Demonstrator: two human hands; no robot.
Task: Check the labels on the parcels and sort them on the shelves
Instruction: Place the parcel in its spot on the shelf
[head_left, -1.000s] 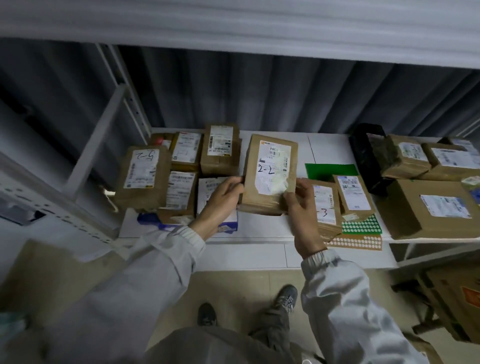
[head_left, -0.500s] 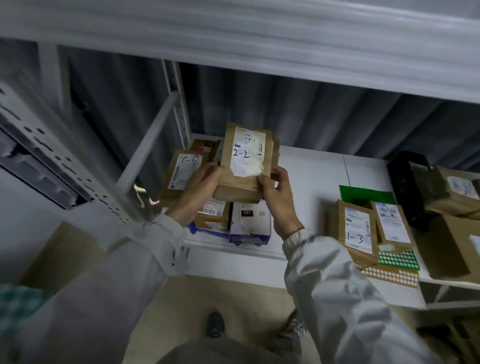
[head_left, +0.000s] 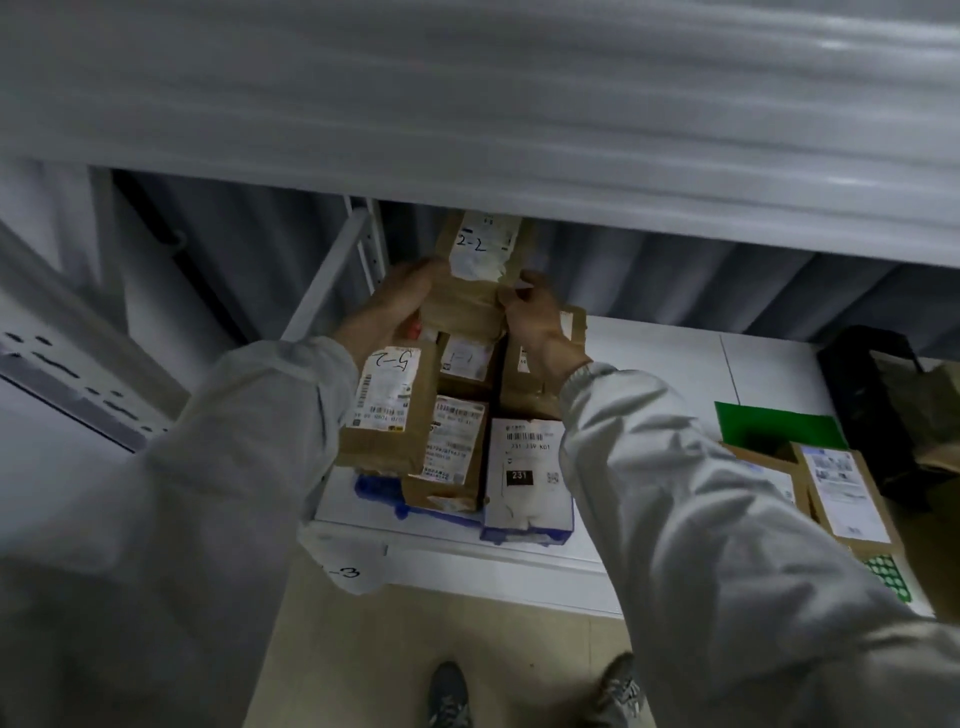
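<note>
A brown parcel marked "2-2" (head_left: 480, 270) is held up between both hands, its top edge just under the upper shelf's front edge (head_left: 519, 130). My left hand (head_left: 400, 299) grips its left side and my right hand (head_left: 535, 317) grips its right side. Below it, at the left end of the white shelf (head_left: 675, 364), lies a cluster of parcels: a brown one marked "5-2" (head_left: 389, 400), a smaller brown one (head_left: 452, 452), and a white box labelled "231" (head_left: 524, 473).
More brown parcels (head_left: 841, 488) lie at the right on the shelf, next to a green sheet (head_left: 769, 421) and a black bag (head_left: 872, 395). A white upright post (head_left: 363, 244) stands behind the left cluster. A paper tag marked "3" (head_left: 348, 571) hangs off the shelf front. My shoes show on the floor.
Both hands have lifted the "2-2" parcel up and to the left, from over the shelf's middle to above the left parcel cluster, close under the upper shelf.
</note>
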